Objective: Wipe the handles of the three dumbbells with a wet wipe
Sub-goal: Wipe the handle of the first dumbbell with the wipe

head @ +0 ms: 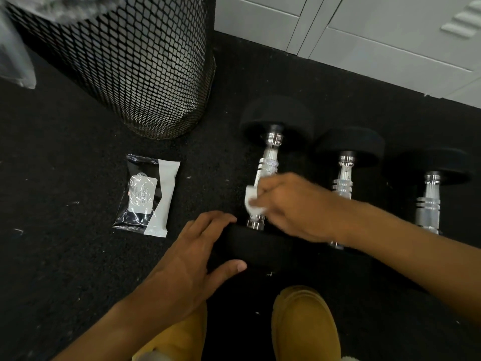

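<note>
ok so my right hand (291,207) has the wet wipe (252,201) pinched in its fingers (263,191), pressed onto the chrome handle (268,168) of the leftmost dumbbell (277,118). Handle's long axis runs straight away from me, near head by my boots, far head toward the lockers (390,35). So the stroke imo has to go along that line, up toward the far head, since the wipe sits at the near end rn.

Left hand (192,259) lies flat w/ fingers spread on the near rubber head (257,248), thumb on my side, holding nothing, prob just stops it rolling.

Other two dumbbells lie parallel on the floor to the right: middle one (350,147) just under my right forearm, the far right one (429,178) beyond it. Right hand's nearer both.

Wipes pack (148,194) sits left by the mesh bin (117,61).
</note>
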